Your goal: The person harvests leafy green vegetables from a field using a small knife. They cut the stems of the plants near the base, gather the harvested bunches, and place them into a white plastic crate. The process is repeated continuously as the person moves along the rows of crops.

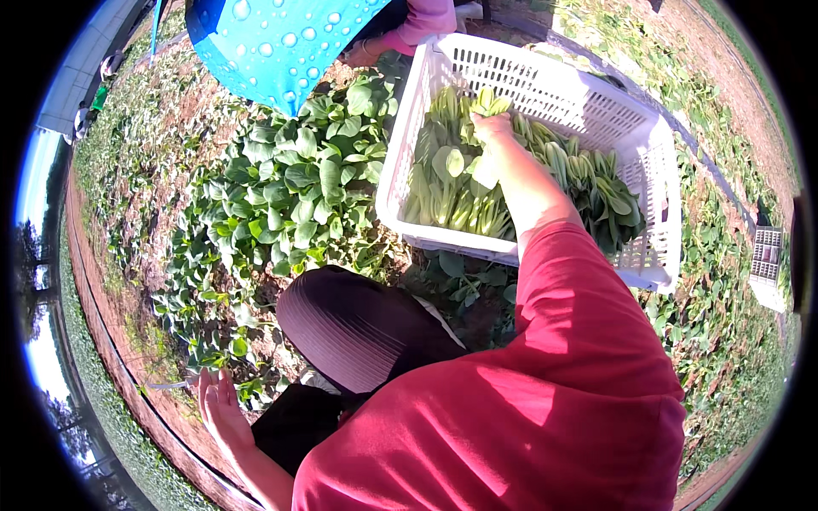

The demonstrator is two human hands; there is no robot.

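Note:
My right hand (493,129) reaches into a white slatted plastic crate (457,237), its fingers closed around a bok choy (489,102). Pale stem ends show beyond the fingers. More bok choy (441,191) lies packed in rows across the crate. At the lower left, my left hand (223,409) hangs low over the plants, palm turned up and fingers partly spread. A thin pale blade-like strip (169,385) shows beside its fingertips; whether the hand holds it is hidden.
Growing bok choy (294,185) covers the ground left of the crate. A blue umbrella (281,51) with a droplet print overhangs it. Behind, another person's pink sleeve (429,22) and hand (361,56) are close to the crate. Another crate (767,262) stands far right.

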